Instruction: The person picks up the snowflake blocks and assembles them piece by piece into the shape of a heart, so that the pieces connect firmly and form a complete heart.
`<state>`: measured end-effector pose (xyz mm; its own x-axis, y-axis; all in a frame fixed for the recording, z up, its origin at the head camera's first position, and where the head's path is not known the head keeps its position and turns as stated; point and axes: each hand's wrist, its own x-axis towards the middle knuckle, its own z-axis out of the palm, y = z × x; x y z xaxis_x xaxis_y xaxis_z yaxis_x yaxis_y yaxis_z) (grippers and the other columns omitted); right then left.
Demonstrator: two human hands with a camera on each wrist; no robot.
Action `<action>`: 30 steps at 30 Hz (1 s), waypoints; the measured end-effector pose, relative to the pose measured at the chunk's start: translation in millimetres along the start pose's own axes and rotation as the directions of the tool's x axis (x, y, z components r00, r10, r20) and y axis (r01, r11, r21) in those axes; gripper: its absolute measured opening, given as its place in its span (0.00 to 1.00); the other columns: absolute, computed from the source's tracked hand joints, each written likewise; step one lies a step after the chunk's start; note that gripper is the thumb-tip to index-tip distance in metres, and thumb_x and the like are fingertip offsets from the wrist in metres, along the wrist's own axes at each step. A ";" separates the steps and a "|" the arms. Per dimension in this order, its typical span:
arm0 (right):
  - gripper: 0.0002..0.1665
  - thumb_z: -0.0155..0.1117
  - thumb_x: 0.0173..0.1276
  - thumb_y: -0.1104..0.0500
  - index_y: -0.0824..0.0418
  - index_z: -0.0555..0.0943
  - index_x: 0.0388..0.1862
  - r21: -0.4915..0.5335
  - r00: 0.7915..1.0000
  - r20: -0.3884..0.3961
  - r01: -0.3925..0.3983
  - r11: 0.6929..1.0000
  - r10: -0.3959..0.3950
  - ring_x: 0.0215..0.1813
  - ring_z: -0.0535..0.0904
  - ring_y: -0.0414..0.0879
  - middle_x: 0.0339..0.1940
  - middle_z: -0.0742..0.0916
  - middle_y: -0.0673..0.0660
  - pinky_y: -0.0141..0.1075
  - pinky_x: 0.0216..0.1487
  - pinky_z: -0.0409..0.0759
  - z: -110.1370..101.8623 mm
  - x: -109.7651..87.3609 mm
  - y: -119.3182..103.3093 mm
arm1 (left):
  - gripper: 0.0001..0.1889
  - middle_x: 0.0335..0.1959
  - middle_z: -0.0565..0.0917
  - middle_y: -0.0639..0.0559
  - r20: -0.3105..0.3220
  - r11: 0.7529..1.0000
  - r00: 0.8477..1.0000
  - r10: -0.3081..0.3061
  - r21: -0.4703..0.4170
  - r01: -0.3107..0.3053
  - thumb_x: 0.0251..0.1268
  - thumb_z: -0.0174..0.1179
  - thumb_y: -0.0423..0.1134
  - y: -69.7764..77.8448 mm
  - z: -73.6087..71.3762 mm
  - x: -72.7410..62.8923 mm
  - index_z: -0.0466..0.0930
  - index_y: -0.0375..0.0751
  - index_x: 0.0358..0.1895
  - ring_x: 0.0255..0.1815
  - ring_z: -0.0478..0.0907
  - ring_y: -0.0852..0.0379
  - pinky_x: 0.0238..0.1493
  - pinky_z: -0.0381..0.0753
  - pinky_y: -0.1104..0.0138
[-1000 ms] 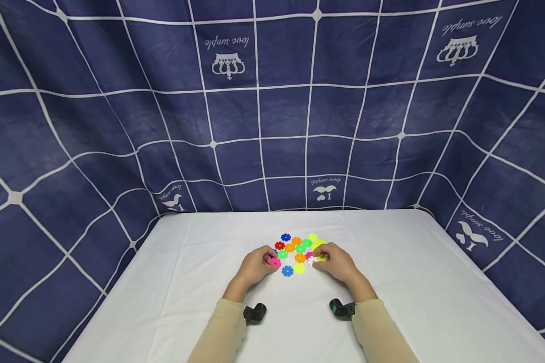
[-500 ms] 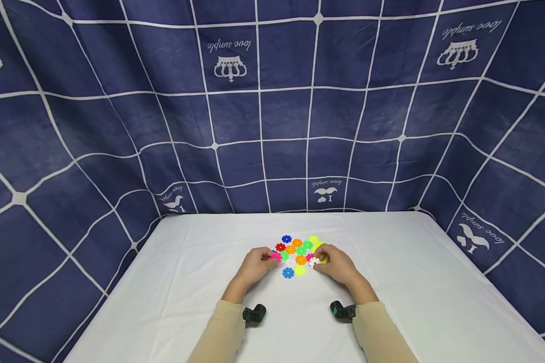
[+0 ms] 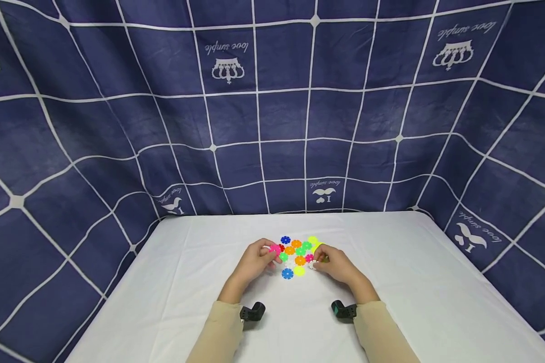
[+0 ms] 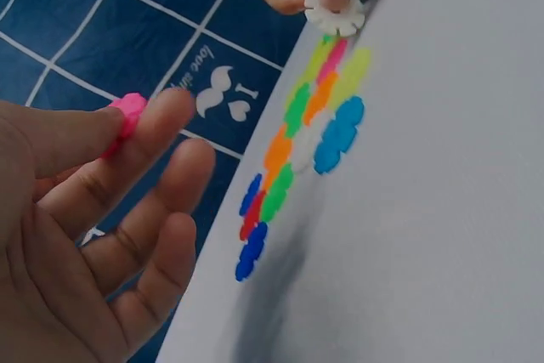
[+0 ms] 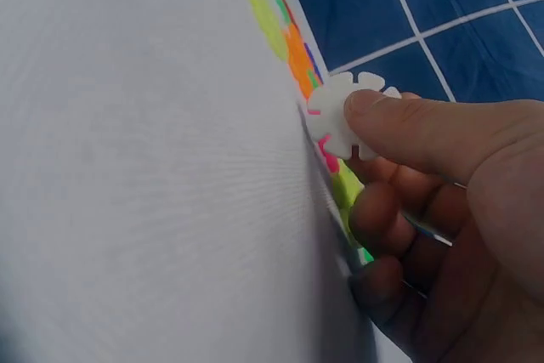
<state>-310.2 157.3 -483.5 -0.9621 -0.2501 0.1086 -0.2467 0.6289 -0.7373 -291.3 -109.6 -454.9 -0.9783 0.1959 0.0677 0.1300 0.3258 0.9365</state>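
My left hand (image 3: 256,260) pinches a pink notched plastic disc (image 4: 129,113) between thumb and index finger, raised above the table; its other fingers are spread loosely. Across from it, my right hand (image 3: 337,263) holds a white notched disc (image 5: 342,116) upright between thumb and fingers. Between and beyond the hands lies a flat group of coloured snowflake discs. Among them are a light blue disc (image 3: 287,274), an orange disc (image 3: 300,260), a yellow disc (image 3: 299,271) and a dark blue disc (image 3: 285,240). The right hand partly covers some yellow discs.
A white cloth covers the table (image 3: 200,282). Behind and at both sides hangs a dark blue curtain (image 3: 281,116) with white grid lines. Each wrist wears a small black camera, such as the left wrist camera (image 3: 253,311).
My left hand has lifted the pink disc and shifted slightly away from me, its fingers loosening apart. The right hand stays nearly in place, turning the white disc more edge-on to the head view.
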 end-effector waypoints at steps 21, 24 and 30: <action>0.07 0.64 0.72 0.60 0.58 0.80 0.47 0.284 0.983 -0.140 0.153 0.946 -0.117 0.31 0.81 0.61 0.36 0.87 0.65 0.30 0.34 0.84 -16.0 -7.8 -60.6 | 0.14 0.22 0.75 0.50 -0.038 0.967 0.994 0.106 -0.229 -0.112 0.74 0.56 0.36 37.1 3.9 -11.3 0.72 0.41 0.58 0.20 0.75 0.57 0.30 0.84 0.71; 0.08 0.64 0.72 0.60 0.57 0.81 0.48 0.279 0.972 -0.174 0.202 0.939 -0.157 0.29 0.80 0.57 0.35 0.87 0.66 0.29 0.33 0.84 -17.9 -10.4 -68.7 | 0.14 0.23 0.78 0.49 -0.016 0.967 0.993 0.119 -0.227 -0.120 0.74 0.57 0.37 42.2 4.8 -13.8 0.72 0.40 0.58 0.20 0.77 0.57 0.31 0.85 0.70; 0.09 0.63 0.72 0.61 0.56 0.82 0.50 0.261 0.956 -0.198 0.263 0.929 -0.215 0.30 0.81 0.60 0.36 0.89 0.59 0.33 0.33 0.85 -19.3 -16.4 -80.9 | 0.13 0.28 0.84 0.44 0.027 0.961 0.987 0.161 -0.234 -0.150 0.75 0.56 0.36 51.6 6.5 -18.3 0.73 0.40 0.59 0.23 0.83 0.54 0.34 0.88 0.65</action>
<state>-276.7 124.7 -412.7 -0.8899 -0.2285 0.3948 -0.4521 0.3262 -0.8302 -265.6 -90.3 -410.1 -0.9401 0.2701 0.2080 0.2340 0.0676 0.9699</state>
